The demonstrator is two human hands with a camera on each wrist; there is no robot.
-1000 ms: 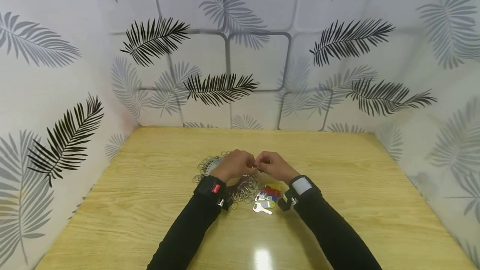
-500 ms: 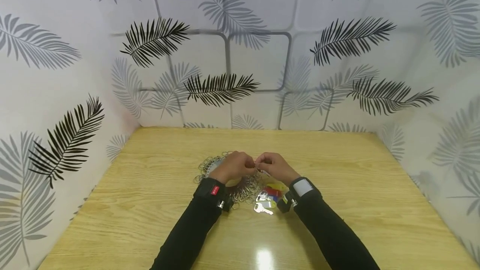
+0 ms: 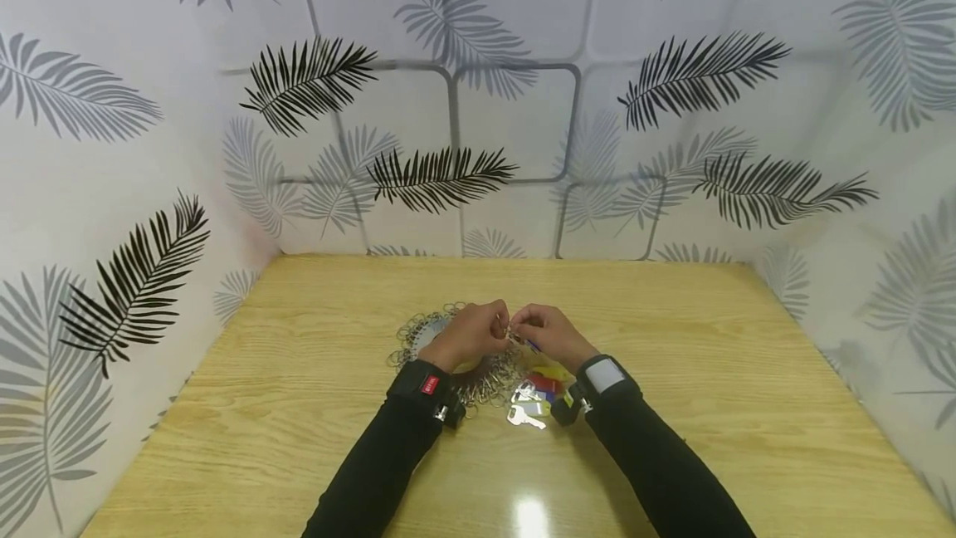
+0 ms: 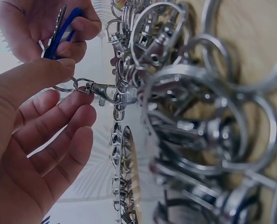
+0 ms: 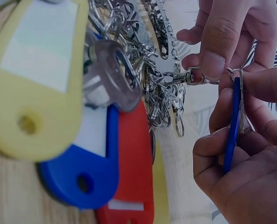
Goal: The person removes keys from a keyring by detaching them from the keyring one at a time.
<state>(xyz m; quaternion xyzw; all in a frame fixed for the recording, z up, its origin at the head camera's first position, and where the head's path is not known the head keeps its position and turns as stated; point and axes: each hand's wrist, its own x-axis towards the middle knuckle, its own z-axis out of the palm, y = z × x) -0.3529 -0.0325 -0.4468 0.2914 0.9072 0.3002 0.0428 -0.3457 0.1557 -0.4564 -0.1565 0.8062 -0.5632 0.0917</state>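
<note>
My left hand (image 3: 470,335) pinches a split key ring (image 4: 64,87) between thumb and forefinger; its other fingers are spread. The ring hangs on a metal swivel clasp (image 4: 103,91) that reaches to the round holder. My right hand (image 3: 548,333) holds a blue key tag (image 5: 232,123) together with a key (image 5: 242,100), their upper ends right at the ring. Both hands are close together just right of the round holder (image 3: 427,330), whose rim is crowded with clasps and rings. My left hand covers part of that holder in the head view.
On the table (image 3: 672,314), below my hands, lie a red tag (image 5: 134,163), a second blue tag (image 5: 87,177), yellow tags (image 5: 36,84) and keys (image 3: 526,416). Behind the table stands a wall (image 3: 515,123) with a leaf pattern.
Both hands stay in almost the same place, with small finger movements. The blue side of the tag in my right hand now shows in the head view, where a pale strip showed before.
</note>
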